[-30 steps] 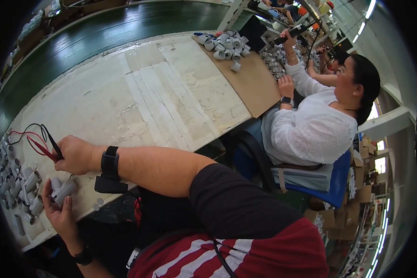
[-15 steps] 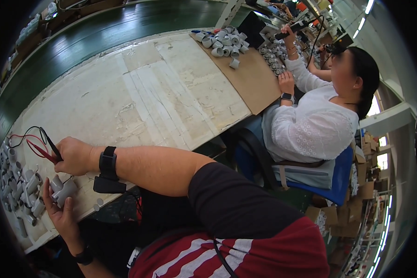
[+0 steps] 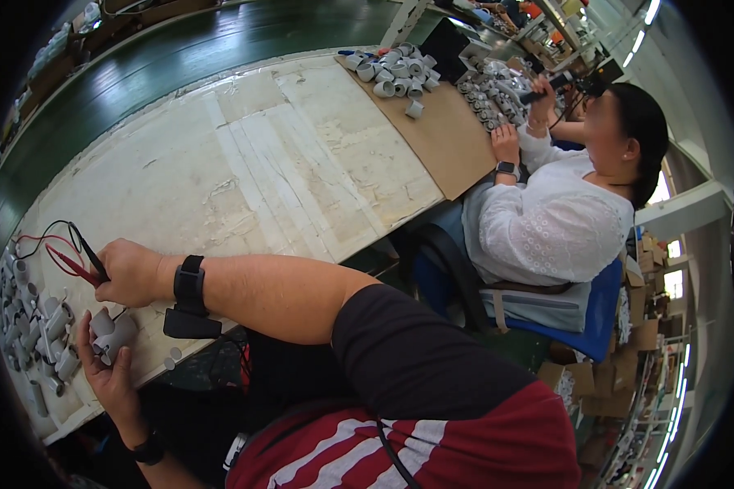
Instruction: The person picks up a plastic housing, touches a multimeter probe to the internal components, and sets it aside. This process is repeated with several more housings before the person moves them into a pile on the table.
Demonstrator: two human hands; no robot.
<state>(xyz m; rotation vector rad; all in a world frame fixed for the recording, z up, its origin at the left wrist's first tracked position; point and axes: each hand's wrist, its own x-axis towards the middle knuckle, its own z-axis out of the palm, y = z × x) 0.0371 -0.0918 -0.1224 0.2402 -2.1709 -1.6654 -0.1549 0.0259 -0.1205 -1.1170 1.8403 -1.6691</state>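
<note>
My right hand (image 3: 129, 273) is closed round a red test probe (image 3: 81, 270) and a black test probe (image 3: 98, 265), their leads looping to the left. Just below it, my left hand (image 3: 110, 376) grips a grey cylindrical part (image 3: 116, 332) between thumb and fingers, with a round end facing me. A thin tip from the right hand appears to reach the top of that part; exact contact is too small to tell. Left of both hands lies a heap of similar grey parts (image 3: 31, 330) on the worn white table (image 3: 179, 187).
Two small round discs (image 3: 173, 357) lie at the table's near edge. To the right, more grey parts (image 3: 395, 73) rest on a brown cardboard sheet (image 3: 440, 147). A co-worker in a white top (image 3: 554, 220) sits there on a blue chair, holding a black tool (image 3: 550, 85).
The grey part has turned slightly in my left hand. My right hand stays nearly in place with the probes. The co-worker's raised hand has moved down and right with the black tool.
</note>
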